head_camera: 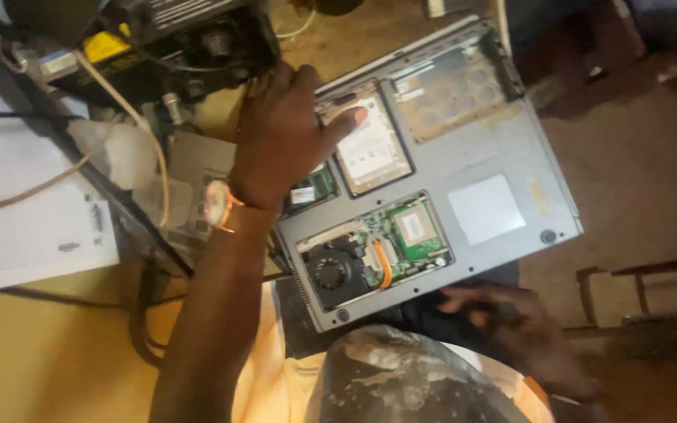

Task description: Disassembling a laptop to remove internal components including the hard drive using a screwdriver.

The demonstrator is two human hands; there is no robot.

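Observation:
A grey laptop [503, 149] lies upside down on my lap with its bottom covers off. The open bays show a hard drive [374, 153], a black fan [331, 274], a green circuit board [417, 227] and a memory module [311, 188]. My left hand [280, 133], with a watch [219, 205] on the wrist, rests flat on the laptop's far left corner. Its fingers are spread and its thumb lies on the hard drive. My right hand [503, 321] is blurred, just below the laptop's near edge. Its grip is unclear.
A white device [25, 211] with cables lies at the left, next to a clear plastic bottle [119, 149]. A black machine [190, 39] stands at the top left. A wooden frame [636, 290] stands on the floor at the right. Grey mottled cloth [401, 376] covers my knee.

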